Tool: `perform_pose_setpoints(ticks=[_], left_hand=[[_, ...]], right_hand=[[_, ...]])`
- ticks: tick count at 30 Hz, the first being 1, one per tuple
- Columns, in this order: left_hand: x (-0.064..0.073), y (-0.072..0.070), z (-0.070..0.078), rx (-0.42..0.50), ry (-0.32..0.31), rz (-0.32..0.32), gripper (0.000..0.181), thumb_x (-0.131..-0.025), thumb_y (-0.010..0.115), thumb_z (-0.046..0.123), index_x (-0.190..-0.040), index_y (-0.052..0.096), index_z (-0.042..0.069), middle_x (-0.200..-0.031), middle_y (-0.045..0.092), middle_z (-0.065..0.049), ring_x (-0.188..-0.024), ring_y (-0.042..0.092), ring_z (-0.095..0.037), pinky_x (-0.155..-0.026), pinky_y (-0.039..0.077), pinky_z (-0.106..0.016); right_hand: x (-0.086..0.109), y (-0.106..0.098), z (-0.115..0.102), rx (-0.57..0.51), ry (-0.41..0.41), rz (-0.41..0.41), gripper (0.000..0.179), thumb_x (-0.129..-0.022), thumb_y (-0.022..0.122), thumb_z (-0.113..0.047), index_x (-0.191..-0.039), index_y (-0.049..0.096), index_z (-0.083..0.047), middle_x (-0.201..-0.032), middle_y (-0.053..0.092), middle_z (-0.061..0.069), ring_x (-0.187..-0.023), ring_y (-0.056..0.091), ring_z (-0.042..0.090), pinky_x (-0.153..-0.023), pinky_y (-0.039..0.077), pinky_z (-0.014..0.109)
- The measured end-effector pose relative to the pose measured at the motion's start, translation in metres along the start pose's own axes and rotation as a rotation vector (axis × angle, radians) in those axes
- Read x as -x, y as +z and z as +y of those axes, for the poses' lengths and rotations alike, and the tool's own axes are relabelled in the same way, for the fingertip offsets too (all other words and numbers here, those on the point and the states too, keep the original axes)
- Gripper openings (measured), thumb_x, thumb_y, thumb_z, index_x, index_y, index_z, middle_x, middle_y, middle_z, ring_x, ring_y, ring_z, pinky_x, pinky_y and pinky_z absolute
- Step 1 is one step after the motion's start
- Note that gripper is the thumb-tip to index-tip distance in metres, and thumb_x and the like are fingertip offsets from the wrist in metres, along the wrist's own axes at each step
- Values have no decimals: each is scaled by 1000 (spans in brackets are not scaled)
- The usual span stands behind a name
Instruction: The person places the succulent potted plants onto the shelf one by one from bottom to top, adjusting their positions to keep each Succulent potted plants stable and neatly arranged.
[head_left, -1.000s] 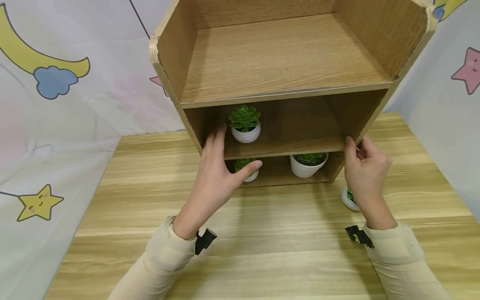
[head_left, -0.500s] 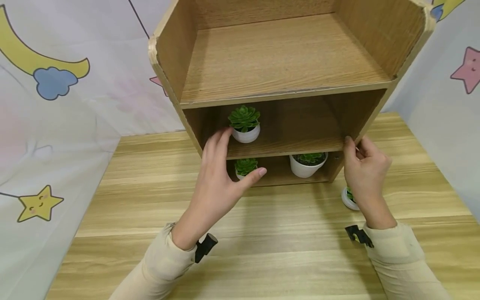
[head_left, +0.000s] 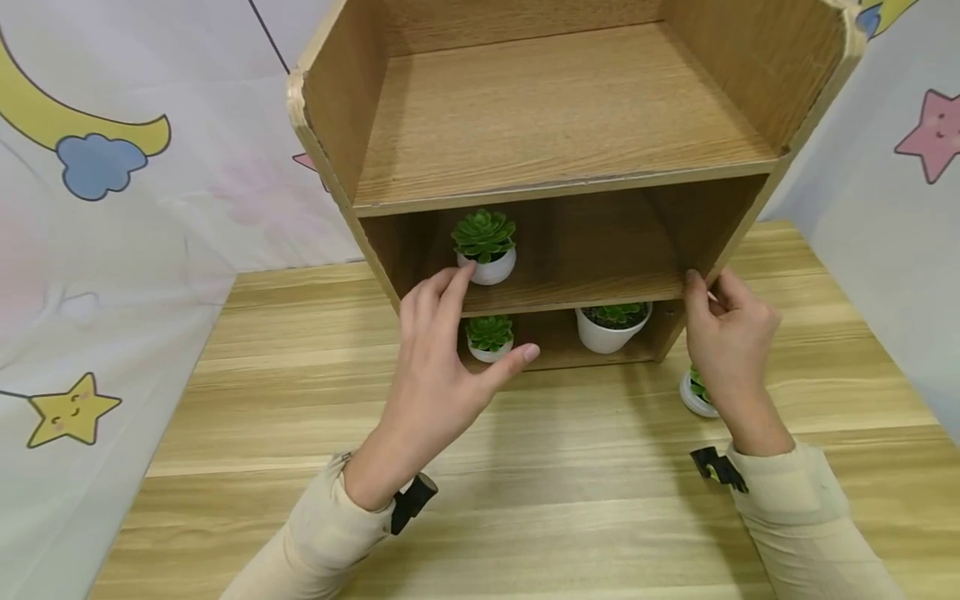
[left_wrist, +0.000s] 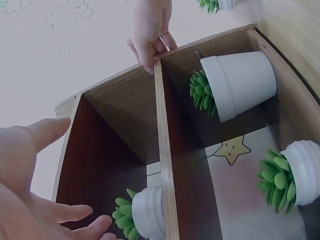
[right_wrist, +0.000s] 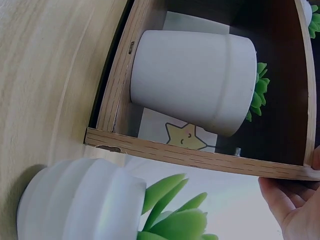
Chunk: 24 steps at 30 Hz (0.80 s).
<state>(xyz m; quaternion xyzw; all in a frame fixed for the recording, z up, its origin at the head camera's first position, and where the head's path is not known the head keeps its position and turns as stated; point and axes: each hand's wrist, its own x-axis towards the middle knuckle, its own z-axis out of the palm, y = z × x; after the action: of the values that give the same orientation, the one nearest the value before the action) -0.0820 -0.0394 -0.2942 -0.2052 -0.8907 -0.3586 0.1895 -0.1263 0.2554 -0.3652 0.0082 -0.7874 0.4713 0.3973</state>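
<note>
Left hand (head_left: 431, 358) has shifted slightly right and down over the last second, so its fingertips now overlap the near left side of a small potted succulent (head_left: 486, 242) standing upright in the middle compartment. Its fingers are loosely extended, the thumb spread well apart, and nothing is gripped; whether a fingertip touches the pot cannot be told. Right hand (head_left: 731, 333) pinches the right side panel of the wooden shelf unit (head_left: 570, 100), thumb at the front edge, fingers curled outside.

Below, the bottom compartment holds a second succulent (head_left: 490, 335) at left and a larger white pot (head_left: 606, 335) at right. Outside the unit, near the right wrist, a loose succulent (head_left: 697, 398) sits upright on the bench (head_left: 525, 500). Behind hangs a cartoon-printed backdrop (head_left: 225, 150).

Possible trouble: a stray fingertip could tip the middle plant, a hard tug by the right hand could jolt the unit and topple its pots, and a dropped right wrist could knock the loose one.
</note>
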Motion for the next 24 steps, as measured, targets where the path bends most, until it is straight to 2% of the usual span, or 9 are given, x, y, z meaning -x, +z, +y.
perform_pose_setpoints(ticks=[4,9,19,24], left_hand=[[2,3,4,33,20,-25,87,-78,82,45,-146,42,7,-140,41,-9,-131,29,-26,-105,30,-45],[4,10,9,98,24,-112,80,-79,82,42,-143,47,9,-138,44,-5,-126,36,-21,-102,34,-41],[4,43,11,162,-17,-392,70,-84,76,47,-143,49,18,-141,44,2,-129,40,-17,-100,40,-41],[1,61,9,182,-26,-505,74,-85,71,54,-145,47,17,-143,42,2,-129,43,-17,-101,40,-41]], right_hand=[[0,-2,-1,1,7,-13,20,-95,60,-8,-103,74,5,-93,71,17,-79,65,-5,-64,49,9],[-1,-3,-2,5,21,-28,19,-95,60,-5,-100,73,8,-93,71,20,-79,63,-9,-65,48,8],[-5,-8,-4,19,6,-73,17,-94,61,-3,-98,73,9,-90,70,22,-78,61,-12,-66,47,7],[-8,-13,-5,27,51,-124,19,-94,64,-8,-102,74,6,-92,71,19,-80,61,-12,-65,48,9]])
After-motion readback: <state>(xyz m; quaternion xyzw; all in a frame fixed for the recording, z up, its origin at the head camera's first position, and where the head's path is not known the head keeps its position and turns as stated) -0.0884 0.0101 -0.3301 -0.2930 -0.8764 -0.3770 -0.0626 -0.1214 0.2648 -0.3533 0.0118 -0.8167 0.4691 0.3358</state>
